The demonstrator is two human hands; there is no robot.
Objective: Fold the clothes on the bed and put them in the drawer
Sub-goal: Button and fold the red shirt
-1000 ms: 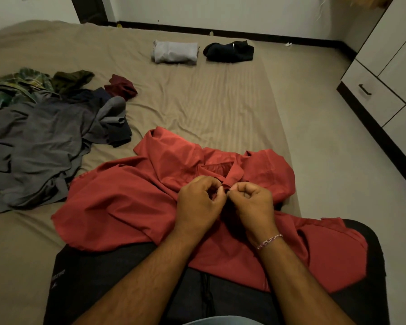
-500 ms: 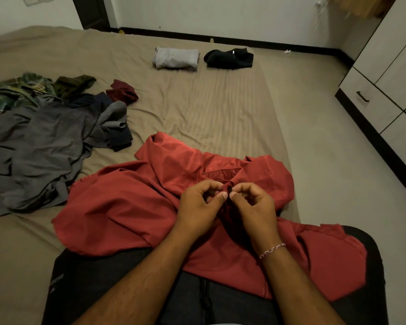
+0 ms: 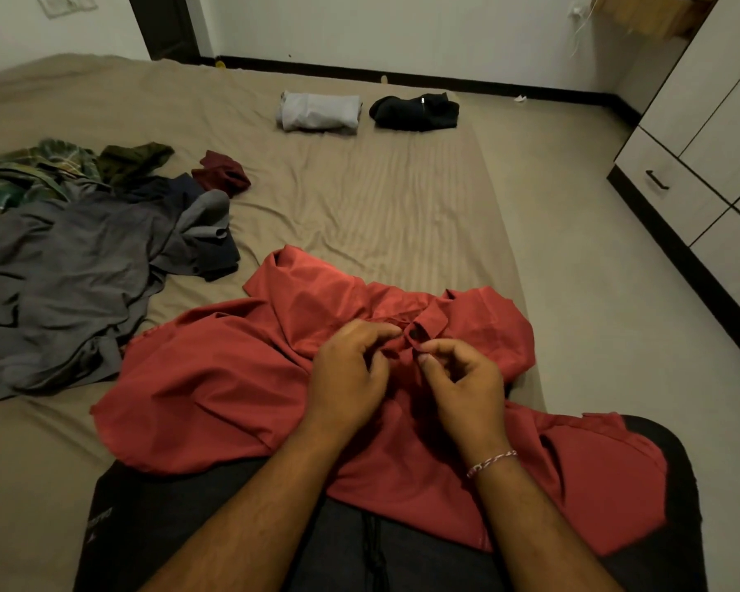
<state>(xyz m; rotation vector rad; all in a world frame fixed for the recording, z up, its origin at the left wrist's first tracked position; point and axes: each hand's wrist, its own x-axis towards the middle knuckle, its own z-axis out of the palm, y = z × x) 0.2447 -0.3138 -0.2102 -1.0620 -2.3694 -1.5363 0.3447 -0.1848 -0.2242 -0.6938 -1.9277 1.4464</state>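
A red shirt [image 3: 214, 378] lies crumpled across my lap and the near part of the bed [image 3: 381, 215]. My left hand [image 3: 351, 373] pinches the shirt's front edge just below the collar. My right hand [image 3: 462, 378] pinches the opposite edge beside a dark button, fingertips almost meeting the left hand's. A white drawer [image 3: 676, 194] with a black handle stands shut at the right, low in the wardrobe.
An unfolded heap of grey, dark blue, green plaid and maroon clothes [image 3: 73, 254] covers the bed's left side. A folded grey garment [image 3: 319, 112] and a folded black garment [image 3: 415, 112] lie at the far edge. Pale floor [image 3: 594, 292] runs between bed and wardrobe.
Both hands' fingers have loosened from tight fists and spread a little at the shirt's collar; the dark button now shows between them. The view has tilted down slightly.
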